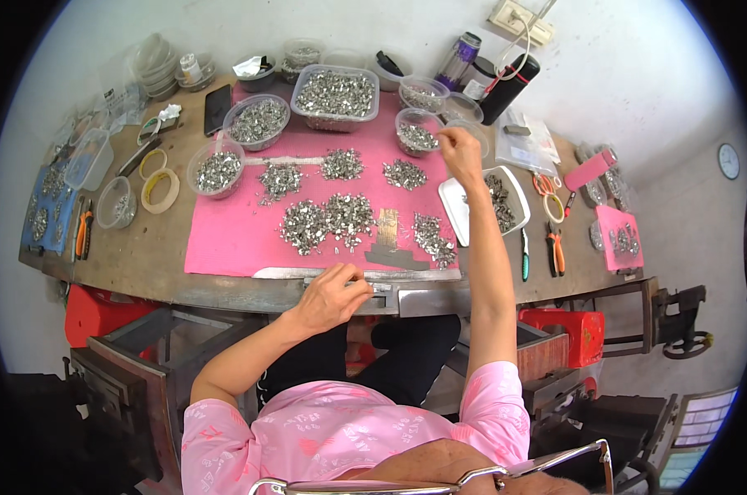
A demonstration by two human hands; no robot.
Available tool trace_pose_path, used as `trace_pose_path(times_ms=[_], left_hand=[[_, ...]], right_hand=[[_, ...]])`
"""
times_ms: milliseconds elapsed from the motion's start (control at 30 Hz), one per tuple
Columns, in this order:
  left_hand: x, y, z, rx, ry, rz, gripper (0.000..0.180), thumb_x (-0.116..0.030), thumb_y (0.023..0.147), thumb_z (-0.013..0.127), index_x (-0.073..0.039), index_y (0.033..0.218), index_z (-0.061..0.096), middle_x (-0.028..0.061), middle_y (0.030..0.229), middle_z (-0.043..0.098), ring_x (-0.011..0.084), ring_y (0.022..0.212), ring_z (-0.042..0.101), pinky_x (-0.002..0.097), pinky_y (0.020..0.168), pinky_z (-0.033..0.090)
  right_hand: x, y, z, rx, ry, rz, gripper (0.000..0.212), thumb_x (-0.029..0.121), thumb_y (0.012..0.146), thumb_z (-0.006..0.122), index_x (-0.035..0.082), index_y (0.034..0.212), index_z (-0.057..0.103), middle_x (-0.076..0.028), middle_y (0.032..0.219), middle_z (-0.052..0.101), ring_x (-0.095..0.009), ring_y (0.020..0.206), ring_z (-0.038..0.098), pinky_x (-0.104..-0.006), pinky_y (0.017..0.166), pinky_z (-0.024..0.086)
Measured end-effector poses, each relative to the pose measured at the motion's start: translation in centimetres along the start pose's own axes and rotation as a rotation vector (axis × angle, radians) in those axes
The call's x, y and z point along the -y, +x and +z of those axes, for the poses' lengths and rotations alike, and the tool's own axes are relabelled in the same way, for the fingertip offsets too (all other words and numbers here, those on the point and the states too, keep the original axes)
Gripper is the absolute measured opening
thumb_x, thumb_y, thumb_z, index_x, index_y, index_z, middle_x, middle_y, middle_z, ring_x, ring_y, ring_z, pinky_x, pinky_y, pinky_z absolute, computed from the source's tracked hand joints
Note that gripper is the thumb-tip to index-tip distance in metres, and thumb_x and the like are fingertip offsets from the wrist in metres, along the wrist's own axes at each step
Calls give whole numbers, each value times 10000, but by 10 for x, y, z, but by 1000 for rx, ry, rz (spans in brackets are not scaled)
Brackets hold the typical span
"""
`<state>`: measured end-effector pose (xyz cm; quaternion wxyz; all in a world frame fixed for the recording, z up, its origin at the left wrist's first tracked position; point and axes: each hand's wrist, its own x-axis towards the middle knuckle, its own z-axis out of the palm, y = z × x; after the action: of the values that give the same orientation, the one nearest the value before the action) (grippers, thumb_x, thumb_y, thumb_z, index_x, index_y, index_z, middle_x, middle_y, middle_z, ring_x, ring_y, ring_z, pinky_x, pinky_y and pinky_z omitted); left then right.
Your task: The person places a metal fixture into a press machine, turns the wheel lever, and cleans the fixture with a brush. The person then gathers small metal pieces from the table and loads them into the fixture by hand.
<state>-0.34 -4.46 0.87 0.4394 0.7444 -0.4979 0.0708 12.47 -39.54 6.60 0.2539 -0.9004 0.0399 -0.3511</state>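
My right hand (462, 154) is stretched out to the far right of the pink mat (217, 260). Its fingers are pinched together at the rim of a round plastic tub (417, 134) of small silvery metal pieces; anything between them is too small to make out. Down at the table's front edge, my left hand (334, 294) is curled closed beside a metal fixture (382, 295). Its fingertips press together, and what they hold is hidden. Loose heaps of metal pieces (326, 223) lie on the mat between my hands, next to a grey flat piece (397, 257).
A white tray (452, 202) with metal pieces sits under my right forearm. Larger filled tubs (334, 92) stand along the back. Tape rolls (160, 191) and orange-handled pliers (85, 229) lie at left; more pliers (555, 250) and a green-handled tool (525, 256) at right.
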Motion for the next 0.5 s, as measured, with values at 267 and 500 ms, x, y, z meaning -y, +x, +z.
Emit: trace_pose_path(times_ms=[267,500], left_hand=[[-8,3,0,-61,67,-80,122,-72,797,743,-60,873,648,91,895,584,297,828,599,388,733,487],[-4,-4,0,-94,133,-44,144,-157,844,743,-81,942,668,71,930,643,278,886,611,467,957,424]], right_hand=[[3,-66,26,357,-118,-33,104,44,830,614,-15,863,694,-232,890,682,-434,854,660,-511,797,523],[2,-74,33,247,-101,-92,91,78,854,676,-6,883,658,-215,885,649,-402,830,635,-471,765,499]])
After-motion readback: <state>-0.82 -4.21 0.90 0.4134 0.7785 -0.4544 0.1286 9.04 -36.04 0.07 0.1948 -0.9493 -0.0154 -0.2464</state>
